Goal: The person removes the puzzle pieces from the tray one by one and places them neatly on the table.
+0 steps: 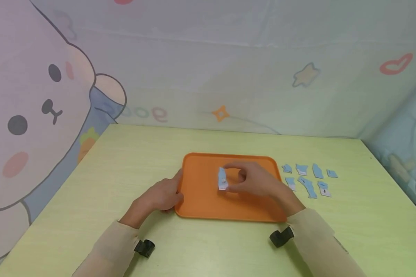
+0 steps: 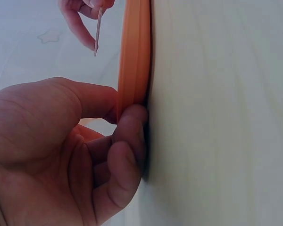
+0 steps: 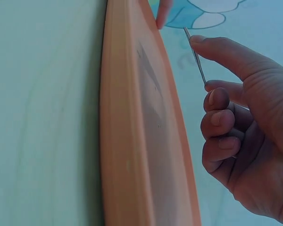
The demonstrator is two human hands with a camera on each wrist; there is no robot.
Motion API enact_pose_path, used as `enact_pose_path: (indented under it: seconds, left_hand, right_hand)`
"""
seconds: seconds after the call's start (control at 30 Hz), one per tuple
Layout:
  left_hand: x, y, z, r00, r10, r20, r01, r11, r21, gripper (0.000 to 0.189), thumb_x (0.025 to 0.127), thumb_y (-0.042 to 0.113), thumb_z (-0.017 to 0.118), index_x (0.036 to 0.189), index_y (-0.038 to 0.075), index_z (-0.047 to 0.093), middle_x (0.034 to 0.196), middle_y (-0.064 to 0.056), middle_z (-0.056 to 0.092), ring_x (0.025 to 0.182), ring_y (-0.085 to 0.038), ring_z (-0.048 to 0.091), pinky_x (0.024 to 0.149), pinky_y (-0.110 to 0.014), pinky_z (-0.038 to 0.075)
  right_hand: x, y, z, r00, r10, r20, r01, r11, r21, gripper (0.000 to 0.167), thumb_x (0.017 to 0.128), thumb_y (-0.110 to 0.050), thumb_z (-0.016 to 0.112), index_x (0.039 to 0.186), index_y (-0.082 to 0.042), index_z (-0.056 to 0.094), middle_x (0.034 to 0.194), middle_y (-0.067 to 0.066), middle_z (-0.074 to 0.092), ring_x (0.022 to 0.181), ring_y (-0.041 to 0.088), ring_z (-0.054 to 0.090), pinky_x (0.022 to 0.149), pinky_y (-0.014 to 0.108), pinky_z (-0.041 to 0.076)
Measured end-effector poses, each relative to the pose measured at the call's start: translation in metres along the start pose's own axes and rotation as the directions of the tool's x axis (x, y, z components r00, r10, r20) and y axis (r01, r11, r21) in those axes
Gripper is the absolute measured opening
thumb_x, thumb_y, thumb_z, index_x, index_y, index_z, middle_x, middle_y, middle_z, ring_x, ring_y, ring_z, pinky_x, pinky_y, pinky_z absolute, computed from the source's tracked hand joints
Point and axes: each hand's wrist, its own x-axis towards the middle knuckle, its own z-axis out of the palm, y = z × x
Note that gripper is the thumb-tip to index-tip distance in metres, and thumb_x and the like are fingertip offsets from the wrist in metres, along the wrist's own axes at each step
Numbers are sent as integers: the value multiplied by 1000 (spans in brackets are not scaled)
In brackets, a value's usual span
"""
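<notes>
My right hand (image 1: 254, 180) pinches a thin, flat puzzle piece (image 1: 222, 179), pale blue with a whitish lower end, between thumb and forefinger by its edges. It is held over the orange tray (image 1: 202, 206). Side-on in the right wrist view, the piece (image 3: 196, 59) shows as a narrow line raised off the tray, with the other fingers curled beneath. At the tray's left side my left hand (image 1: 162, 194) grips the rim. Close up in the left wrist view, digits of that hand (image 2: 47, 141) lie on both sides of the orange rim (image 2: 133, 56).
Several more blue-and-white puzzle pieces (image 1: 307, 186) lie in two rough rows on the pale wooden table (image 1: 145, 154), just right of the tray. Behind the table hangs a cartoon-printed cloth (image 1: 208, 77). Each wrist wears a small black camera (image 1: 281, 236).
</notes>
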Motion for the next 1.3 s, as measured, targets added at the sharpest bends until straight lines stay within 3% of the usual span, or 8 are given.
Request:
enact_pose_path:
  seconds: [1.3]
  left_hand:
    - [-1,3,2,1000,-14,-5,15,1000,8,82,96,7,46,169,-1,9,57,-2,54,46,-14,49,49,-26,40]
  right_hand:
    - [-55,57,-34,997,20,-68,-12,994,111,61,85,-27,89,140,-20,66,64,-7,37,59,6,35,55,25,33]
